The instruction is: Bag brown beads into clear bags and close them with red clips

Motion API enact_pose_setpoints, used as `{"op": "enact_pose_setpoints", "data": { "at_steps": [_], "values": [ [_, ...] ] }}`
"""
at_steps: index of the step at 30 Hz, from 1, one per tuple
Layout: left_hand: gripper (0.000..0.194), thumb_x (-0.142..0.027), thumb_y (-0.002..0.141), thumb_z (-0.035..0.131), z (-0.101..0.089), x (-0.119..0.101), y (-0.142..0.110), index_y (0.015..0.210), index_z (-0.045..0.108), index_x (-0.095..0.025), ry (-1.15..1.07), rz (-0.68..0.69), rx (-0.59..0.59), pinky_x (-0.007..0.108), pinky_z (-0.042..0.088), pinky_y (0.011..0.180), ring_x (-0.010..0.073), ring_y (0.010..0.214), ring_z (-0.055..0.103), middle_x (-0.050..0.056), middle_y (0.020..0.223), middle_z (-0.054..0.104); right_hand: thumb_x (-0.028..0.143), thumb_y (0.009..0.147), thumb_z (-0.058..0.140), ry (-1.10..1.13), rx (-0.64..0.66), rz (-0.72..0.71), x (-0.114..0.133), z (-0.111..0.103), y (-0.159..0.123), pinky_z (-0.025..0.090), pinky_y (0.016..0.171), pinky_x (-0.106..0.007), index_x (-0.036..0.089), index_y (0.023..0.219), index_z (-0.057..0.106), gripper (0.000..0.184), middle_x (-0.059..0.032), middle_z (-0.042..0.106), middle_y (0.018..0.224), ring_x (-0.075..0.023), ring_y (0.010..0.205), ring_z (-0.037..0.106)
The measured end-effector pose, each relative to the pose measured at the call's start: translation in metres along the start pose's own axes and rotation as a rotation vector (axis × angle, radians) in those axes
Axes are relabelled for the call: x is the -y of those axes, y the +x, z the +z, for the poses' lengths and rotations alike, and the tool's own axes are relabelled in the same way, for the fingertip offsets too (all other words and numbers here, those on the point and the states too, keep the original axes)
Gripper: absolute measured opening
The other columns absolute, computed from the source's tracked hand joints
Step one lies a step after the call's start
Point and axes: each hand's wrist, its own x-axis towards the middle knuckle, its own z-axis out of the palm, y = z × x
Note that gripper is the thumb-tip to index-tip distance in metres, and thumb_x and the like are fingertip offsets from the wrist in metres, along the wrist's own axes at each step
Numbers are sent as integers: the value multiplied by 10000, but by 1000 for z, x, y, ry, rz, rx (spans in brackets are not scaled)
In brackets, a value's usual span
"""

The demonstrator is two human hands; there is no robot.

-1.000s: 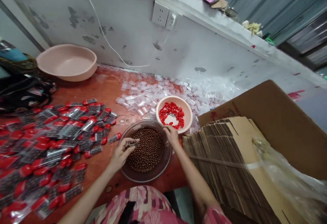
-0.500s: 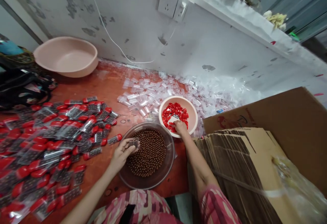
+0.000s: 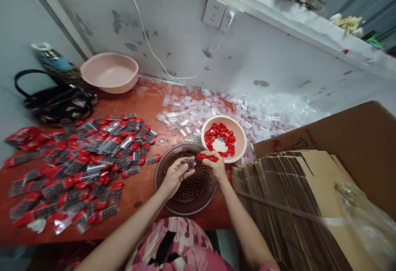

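My left hand (image 3: pixel 173 177) pinches a small clear plastic container (image 3: pixel 189 163) that has dark brown balls inside. Close beside it, my right hand (image 3: pixel 218 168) grips a red cap (image 3: pixel 204 156), just to the right of the container's end; whether the two touch I cannot tell. Both hands are over a wide see-through bowl (image 3: pixel 213 201) of shiny brown balls (image 3: pixel 189 190). Behind my right hand stands a cream bowl (image 3: pixel 241 143) with red caps (image 3: pixel 230 139) lying around its bare, pale bottom.
Filled, red-capped containers (image 3: pixel 89 159) are heaped on the red table (image 3: pixel 130 217) at left. Clear empty containers (image 3: pixel 185 116) lie along the wall. A pink basin (image 3: pixel 108 85) and black bag (image 3: pixel 58 106) stand at back left. Stacked flat cardboard (image 3: pixel 272 192) fills the right side.
My right hand has come out of the bowl of red caps with a cap and moved left to the container. My left hand has brought the container over the balls. The view has shifted left.
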Motion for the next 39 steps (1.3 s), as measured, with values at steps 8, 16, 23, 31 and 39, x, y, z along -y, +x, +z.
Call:
{"op": "enact_pose_setpoints", "data": {
  "at_steps": [8, 16, 23, 31, 39],
  "values": [
    [281, -281, 669, 661, -8, 6, -20, 915, 598, -161, -16, 103, -120, 345, 502, 810, 174, 873, 602, 31, 947, 636, 277, 659, 680, -432, 165, -175, 20, 24, -33, 443, 841, -352, 189, 842, 631, 210, -60, 638, 943, -190, 896, 585],
    [287, -300, 666, 659, -16, 6, -34, 908, 609, -153, 45, 129, -134, 347, 517, 762, 181, 833, 605, 43, 913, 642, 288, 714, 615, -633, 314, -73, 32, 30, -34, 483, 663, -276, 197, 886, 597, 195, -8, 640, 790, -154, 706, 597],
    [303, -317, 673, 634, -26, 5, -39, 933, 638, -161, 316, 216, -113, 371, 480, 816, 228, 898, 599, 65, 960, 662, 238, 815, 509, -658, 325, -377, 45, 39, -39, 430, 852, -310, 231, 1123, 522, 308, -51, 594, 1055, -171, 952, 556],
    [249, -287, 750, 528, -33, -6, -44, 929, 654, -167, 718, 403, -142, 322, 458, 829, 198, 888, 607, 52, 956, 678, 177, 851, 426, -927, 495, -638, 44, 48, -43, 454, 757, -318, 200, 1168, 484, 323, -84, 585, 934, -172, 859, 543],
    [220, -269, 755, 531, -37, -6, -47, 904, 663, -175, 837, 483, -161, 311, 463, 811, 189, 860, 619, 58, 930, 686, 149, 841, 419, -1026, 490, -662, 32, 48, -54, 453, 726, -355, 173, 1178, 472, 342, -100, 572, 861, -194, 823, 519]
  ]
}}
